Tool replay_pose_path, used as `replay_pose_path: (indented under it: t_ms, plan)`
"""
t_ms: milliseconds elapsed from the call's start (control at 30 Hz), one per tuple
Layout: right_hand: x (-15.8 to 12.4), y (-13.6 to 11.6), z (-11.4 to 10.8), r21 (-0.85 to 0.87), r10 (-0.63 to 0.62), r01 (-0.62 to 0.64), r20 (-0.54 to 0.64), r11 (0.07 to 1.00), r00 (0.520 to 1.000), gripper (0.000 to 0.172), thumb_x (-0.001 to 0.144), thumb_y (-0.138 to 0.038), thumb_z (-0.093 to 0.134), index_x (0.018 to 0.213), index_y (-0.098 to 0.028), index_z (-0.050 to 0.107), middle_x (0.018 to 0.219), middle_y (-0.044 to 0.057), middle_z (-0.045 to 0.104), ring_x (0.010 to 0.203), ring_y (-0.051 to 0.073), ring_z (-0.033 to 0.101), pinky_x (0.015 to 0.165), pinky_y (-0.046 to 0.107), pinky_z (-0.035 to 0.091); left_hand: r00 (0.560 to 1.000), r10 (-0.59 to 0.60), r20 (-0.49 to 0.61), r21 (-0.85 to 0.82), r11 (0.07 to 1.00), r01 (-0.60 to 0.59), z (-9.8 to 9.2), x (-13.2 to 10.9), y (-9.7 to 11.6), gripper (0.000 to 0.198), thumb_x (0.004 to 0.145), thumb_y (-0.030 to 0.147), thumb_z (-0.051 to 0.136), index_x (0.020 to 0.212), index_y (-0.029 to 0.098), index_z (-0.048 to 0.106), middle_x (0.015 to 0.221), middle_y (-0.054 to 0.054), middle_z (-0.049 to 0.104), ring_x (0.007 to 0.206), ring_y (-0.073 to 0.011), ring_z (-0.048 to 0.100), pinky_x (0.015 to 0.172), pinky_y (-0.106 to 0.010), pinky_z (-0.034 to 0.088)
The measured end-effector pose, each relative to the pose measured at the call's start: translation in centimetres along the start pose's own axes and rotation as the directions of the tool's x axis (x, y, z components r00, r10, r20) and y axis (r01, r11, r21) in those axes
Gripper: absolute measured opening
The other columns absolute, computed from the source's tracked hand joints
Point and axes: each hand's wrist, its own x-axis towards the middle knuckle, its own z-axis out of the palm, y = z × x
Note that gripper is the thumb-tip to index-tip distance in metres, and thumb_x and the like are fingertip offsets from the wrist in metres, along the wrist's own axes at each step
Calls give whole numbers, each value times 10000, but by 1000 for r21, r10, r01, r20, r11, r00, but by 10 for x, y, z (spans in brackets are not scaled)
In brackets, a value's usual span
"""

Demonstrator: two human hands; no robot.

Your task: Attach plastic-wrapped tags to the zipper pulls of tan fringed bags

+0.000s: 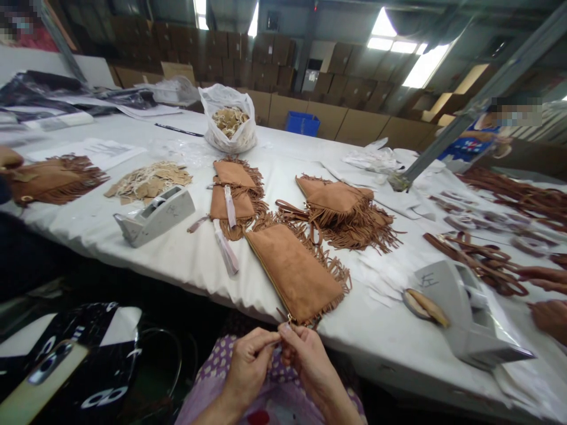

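From the head camera, we look down past a purple dotted apron (212,369) at our two hands, held close together at the near edge of a white-covered table (283,160). Our left hand (248,363) is curled, its thumb and fingers pinched together. Our right hand (305,353) is pinched too, its fingertips at the zip end of a tan fringed bag (295,274); whatever lies between the fingertips is too small to tell. That bag lies flat on the table, directly beyond our hands, with its zip along the left side and fringe along the right.

Behind it to the left, we see more fringed bags (233,200) with pale strips lying across them; behind it to the right is another fringed pile (334,196). Farther left stand a grey tape dispenser (155,217) and, just behind it, a heap of brown tags (153,180). A white plastic sack (241,140) of similar tags stands at the back.

On our right, a second tape dispenser (460,310) sits near brown straps (476,260), with a co-worker's hand (549,319) at the edge of view. Beyond the table, we see a blue crate (303,124) and stacked cardboard boxes (266,53).
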Motion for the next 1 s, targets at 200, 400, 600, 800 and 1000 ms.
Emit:
replay_pose_path:
  t_ms: [200, 400, 600, 800, 1000]
  plan:
    - [-2, -4, -6, -133, -9, 10, 15, 991, 1000, 416, 661, -523, 732, 664, -127, 604, 506, -30, 522, 439, 60, 416, 441, 193, 294, 989, 89, 119, 44, 995, -94, -9, -15, -5, 214, 854, 226, 535, 915, 238, 740, 885, -47, 709, 694, -144, 648, 651, -224, 522]
    - [0, 2, -11, -191, -59, 48, -56, 980, 997, 376, 649, -483, 737, 708, -132, 616, 455, -40, 535, 396, 69, 420, 417, 197, 298, 993, -94, 69, 99, 991, 87, -46, -16, -3, 219, 810, 251, 551, 964, 201, 698, 956, -69, 727, 602, -138, 652, 586, -225, 524]
    - [1, 5, -13, -216, -94, 75, -79, 973, 992, 382, 642, -500, 733, 643, -140, 606, 433, -33, 537, 372, 77, 420, 406, 207, 306, 897, -410, 166, -28, 907, 420, -33, 25, 31, 541, 783, 497, 575, 1126, 79, 568, 589, -22, 672, 296, -83, 474, 318, -170, 315]
    - [0, 1, -12, -270, -123, 99, -75, 958, 990, 411, 647, -503, 723, 507, -146, 577, 391, -32, 489, 376, 75, 399, 398, 210, 264, 833, -422, 358, -58, 880, 471, 9, 25, 26, 440, 692, 549, 636, 736, 111, 623, 577, -41, 662, 467, -141, 614, 461, -212, 461]
    - [-4, 1, -21, -327, -170, 148, -38, 933, 985, 348, 661, -401, 712, 483, -138, 570, 411, -38, 494, 373, 50, 362, 389, 194, 221, 852, -379, 360, 14, 916, 401, 3, 18, 8, 490, 704, 633, 610, 618, 153, 561, 409, 13, 578, 369, -110, 510, 443, -205, 385]
